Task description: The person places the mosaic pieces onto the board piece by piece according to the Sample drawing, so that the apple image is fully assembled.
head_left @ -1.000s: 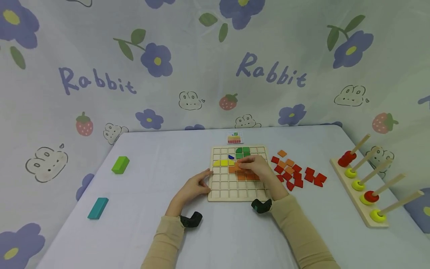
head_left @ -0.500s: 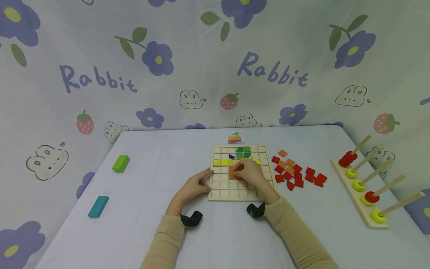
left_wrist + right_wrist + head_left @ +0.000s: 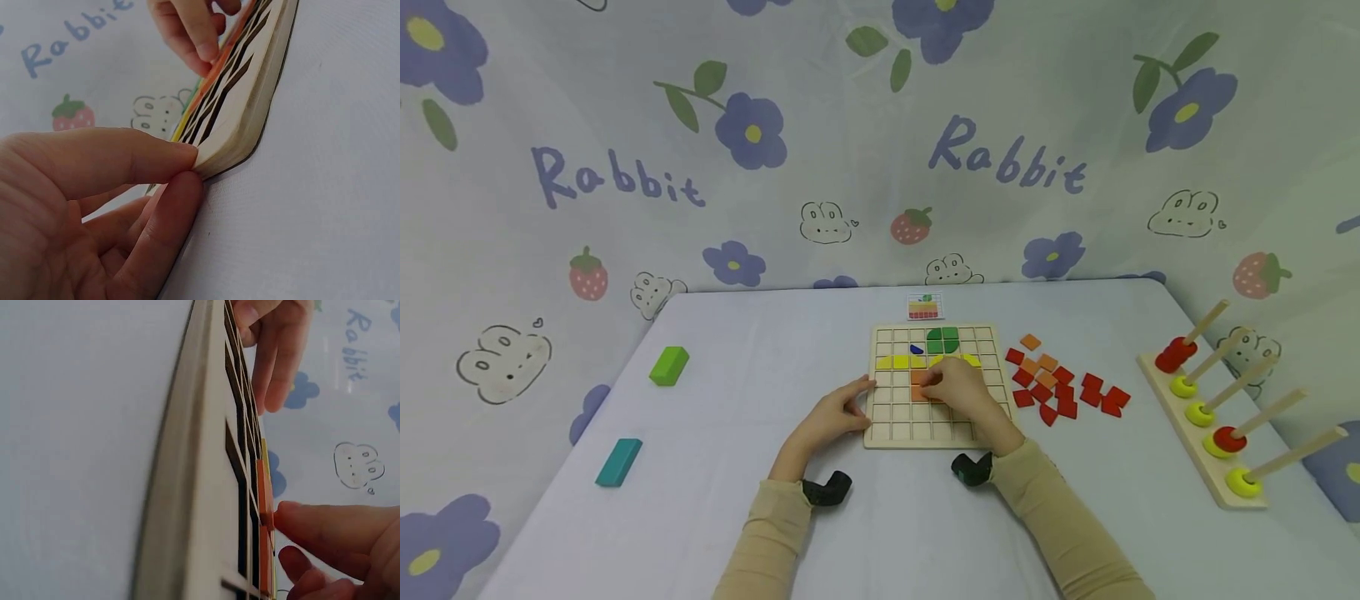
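Observation:
A square wooden grid board [image 3: 901, 432] lies on the table with yellow, green, blue and orange tiles in its cells. My left hand [image 3: 831, 417] rests its fingertips on the board's left edge; in the left wrist view the thumb and a finger [image 3: 169, 156] touch its rim. Over the middle of the board, my right hand [image 3: 961, 390] has its fingertips on an orange tile [image 3: 918, 394], just below another orange tile [image 3: 918, 377]. In the right wrist view one fingertip meets a slightly raised orange tile [image 3: 267, 520]. The hand hides part of the orange rows.
Loose red tiles [image 3: 1066, 408] and orange tiles [image 3: 1030, 342] lie right of the board. A pattern card [image 3: 925, 307] is behind it. Farther right stands a wooden peg rack [image 3: 1206, 446] with rings. Green [image 3: 669, 367] and teal [image 3: 618, 462] blocks lie at left.
My right hand has moved down and slightly left over the board with an orange tile, into the row under the first orange one. It has barely shifted lately. The left hand stays put.

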The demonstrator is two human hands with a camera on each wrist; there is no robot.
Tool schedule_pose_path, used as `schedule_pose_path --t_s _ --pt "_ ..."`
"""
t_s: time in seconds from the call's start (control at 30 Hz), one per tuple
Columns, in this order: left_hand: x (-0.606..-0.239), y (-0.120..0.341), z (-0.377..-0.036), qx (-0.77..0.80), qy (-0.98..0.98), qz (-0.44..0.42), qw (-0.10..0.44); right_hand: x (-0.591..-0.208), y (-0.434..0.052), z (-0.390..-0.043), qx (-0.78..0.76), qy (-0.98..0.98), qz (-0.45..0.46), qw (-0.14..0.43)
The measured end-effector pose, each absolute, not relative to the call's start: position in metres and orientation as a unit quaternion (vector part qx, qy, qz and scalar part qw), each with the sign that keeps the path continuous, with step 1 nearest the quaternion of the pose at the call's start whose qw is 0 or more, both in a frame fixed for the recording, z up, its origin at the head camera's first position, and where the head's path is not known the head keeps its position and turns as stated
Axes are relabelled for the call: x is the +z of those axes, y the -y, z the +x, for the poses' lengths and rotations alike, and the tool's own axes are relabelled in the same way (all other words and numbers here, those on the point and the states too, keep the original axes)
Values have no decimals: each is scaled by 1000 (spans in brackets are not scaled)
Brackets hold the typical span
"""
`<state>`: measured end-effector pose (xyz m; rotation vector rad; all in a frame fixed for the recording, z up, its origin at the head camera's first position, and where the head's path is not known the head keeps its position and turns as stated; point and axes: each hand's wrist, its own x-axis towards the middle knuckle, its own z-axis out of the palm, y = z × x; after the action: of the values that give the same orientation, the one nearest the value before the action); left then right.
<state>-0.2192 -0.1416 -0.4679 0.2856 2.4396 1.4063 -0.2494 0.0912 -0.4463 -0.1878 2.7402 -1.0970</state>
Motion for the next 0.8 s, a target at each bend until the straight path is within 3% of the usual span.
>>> schedule_pose_path --t_s 0.3,0.5,0.8 --pt "-467 140 -219 485 -856 88 155 -427 -140 -258 -430 -900 -49 50" --pt "-467 141 -219 487 -855 93 153 -415 -192 -261 -464 -885 14 27" --pt "-467 141 -219 482 -857 99 155 -433 -243 -260 -515 -847 129 38"
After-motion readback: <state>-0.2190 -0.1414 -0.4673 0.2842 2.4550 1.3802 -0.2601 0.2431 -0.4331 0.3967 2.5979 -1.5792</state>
